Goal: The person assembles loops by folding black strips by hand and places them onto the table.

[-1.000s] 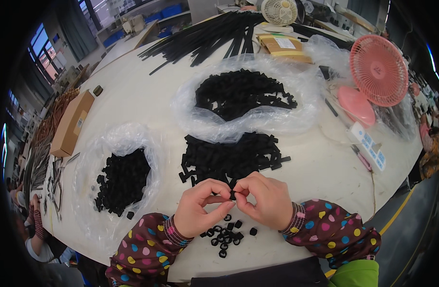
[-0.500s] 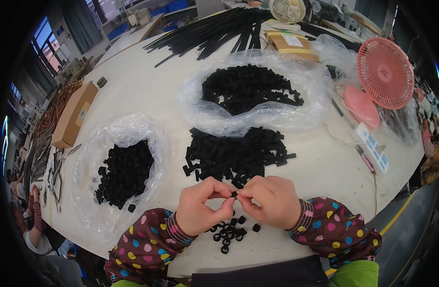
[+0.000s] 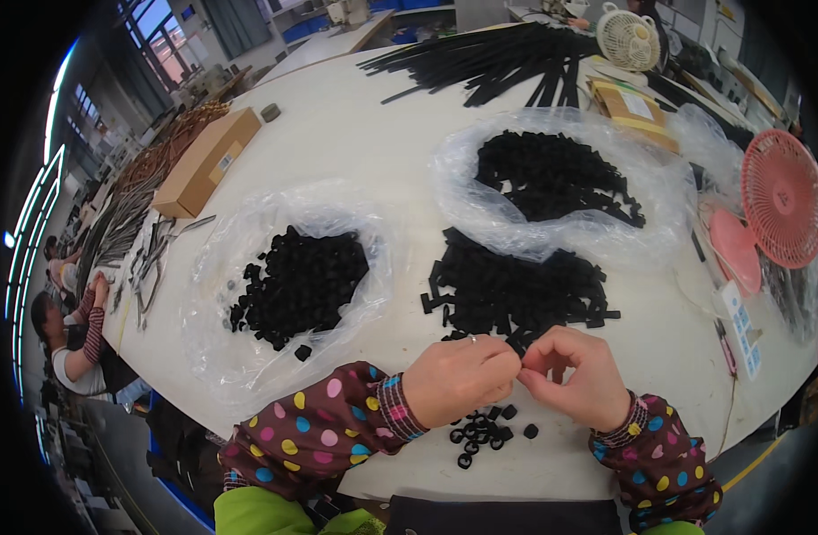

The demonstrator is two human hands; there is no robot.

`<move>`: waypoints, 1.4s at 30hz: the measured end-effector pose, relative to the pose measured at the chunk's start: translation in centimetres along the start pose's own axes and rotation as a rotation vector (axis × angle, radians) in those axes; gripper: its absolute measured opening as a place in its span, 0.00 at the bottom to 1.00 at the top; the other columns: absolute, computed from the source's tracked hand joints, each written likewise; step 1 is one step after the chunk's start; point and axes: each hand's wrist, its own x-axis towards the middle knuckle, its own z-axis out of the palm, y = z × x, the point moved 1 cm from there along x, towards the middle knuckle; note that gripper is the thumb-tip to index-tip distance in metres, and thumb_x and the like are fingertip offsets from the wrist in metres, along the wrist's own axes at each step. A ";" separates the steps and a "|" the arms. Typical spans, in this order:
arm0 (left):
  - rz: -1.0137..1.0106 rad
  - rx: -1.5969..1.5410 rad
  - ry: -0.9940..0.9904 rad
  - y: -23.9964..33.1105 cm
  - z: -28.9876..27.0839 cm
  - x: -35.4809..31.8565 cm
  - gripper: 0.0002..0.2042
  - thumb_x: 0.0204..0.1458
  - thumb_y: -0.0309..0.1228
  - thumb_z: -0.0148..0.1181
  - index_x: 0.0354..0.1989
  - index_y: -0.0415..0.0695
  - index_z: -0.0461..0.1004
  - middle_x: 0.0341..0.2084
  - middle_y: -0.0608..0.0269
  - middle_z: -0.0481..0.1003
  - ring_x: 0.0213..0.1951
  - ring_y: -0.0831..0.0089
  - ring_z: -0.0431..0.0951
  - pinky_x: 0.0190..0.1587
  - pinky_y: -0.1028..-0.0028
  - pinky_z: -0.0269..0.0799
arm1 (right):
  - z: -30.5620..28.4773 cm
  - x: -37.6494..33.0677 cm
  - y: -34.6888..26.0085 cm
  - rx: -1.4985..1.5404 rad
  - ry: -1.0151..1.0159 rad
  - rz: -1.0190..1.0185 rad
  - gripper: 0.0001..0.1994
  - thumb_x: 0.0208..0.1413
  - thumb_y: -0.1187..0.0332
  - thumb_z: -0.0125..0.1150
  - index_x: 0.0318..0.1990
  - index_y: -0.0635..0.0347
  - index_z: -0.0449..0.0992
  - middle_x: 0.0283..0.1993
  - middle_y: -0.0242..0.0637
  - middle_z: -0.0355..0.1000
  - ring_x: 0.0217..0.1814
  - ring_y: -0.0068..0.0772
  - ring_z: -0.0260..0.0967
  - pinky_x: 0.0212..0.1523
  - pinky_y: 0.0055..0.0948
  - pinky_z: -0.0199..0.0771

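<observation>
My left hand (image 3: 462, 379) and my right hand (image 3: 580, 374) meet at the fingertips over the table's near part. The left one is closed, its fingers curled together with their backs upward. Thumb and forefinger of the right are pinched against it. Whatever sits between them is hidden by the fingers. Just below lie several small black loops (image 3: 480, 430), some standing on edge so their holes show. A heap of short black strap pieces (image 3: 525, 285) spreads right beyond my fingers. To the left, an opened clear plastic bag (image 3: 217, 330) holds many small black pieces (image 3: 302, 281).
Another clear bag (image 3: 458, 209) of black pieces (image 3: 551, 178) lies farther back. Long black strips (image 3: 489, 67) cover the far edge. A pink fan (image 3: 783, 198) and power strip (image 3: 740, 325) stand right, a cardboard box (image 3: 208, 165) left. Another person (image 3: 79, 343) sits at the left edge.
The view has swung left, so everything sits farther right. The small black piece between my fingertips is now hidden. My left hand has turned, its fingers folding over.
</observation>
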 end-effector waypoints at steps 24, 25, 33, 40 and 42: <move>-0.721 -1.099 -0.085 -0.2 0.0 -0.4 0.06 0.48 0.21 0.58 0.32 0.42 0.67 0.34 0.65 0.71 0.38 0.80 0.72 0.40 0.77 0.72 | 1.4 -0.4 0.4 0.054 0.224 -0.225 0.09 0.38 0.81 0.62 0.28 0.64 0.69 0.26 0.33 0.68 0.28 0.22 0.71 0.28 0.18 0.69; -0.686 -1.058 -0.054 0.1 0.2 -0.2 0.06 0.47 0.22 0.57 0.31 0.42 0.66 0.33 0.67 0.70 0.38 0.81 0.70 0.40 0.75 0.72 | 1.6 -0.5 0.6 -0.040 0.307 -0.288 0.10 0.33 0.80 0.62 0.26 0.63 0.70 0.25 0.35 0.68 0.25 0.23 0.68 0.26 0.19 0.68; -0.736 -1.471 -0.137 -0.1 0.6 -0.5 0.06 0.53 0.25 0.53 0.33 0.42 0.62 0.30 0.67 0.70 0.33 0.81 0.74 0.38 0.80 0.72 | 0.7 -0.5 1.0 0.252 0.029 -0.177 0.08 0.41 0.82 0.60 0.31 0.65 0.69 0.32 0.36 0.67 0.31 0.20 0.64 0.31 0.19 0.67; -0.883 -1.574 -0.215 -0.4 0.3 -0.5 0.05 0.54 0.27 0.52 0.33 0.42 0.62 0.31 0.66 0.72 0.33 0.79 0.76 0.39 0.79 0.72 | 1.1 -0.6 0.4 0.418 0.016 0.106 0.06 0.45 0.81 0.60 0.31 0.66 0.69 0.32 0.34 0.67 0.31 0.19 0.65 0.32 0.17 0.66; -0.843 -1.534 -0.159 -0.4 0.7 -0.4 0.04 0.54 0.25 0.51 0.34 0.43 0.62 0.30 0.66 0.70 0.33 0.78 0.76 0.38 0.78 0.73 | 1.1 -0.7 1.2 0.399 0.010 0.011 0.06 0.46 0.81 0.60 0.30 0.66 0.70 0.32 0.32 0.67 0.31 0.17 0.65 0.32 0.16 0.66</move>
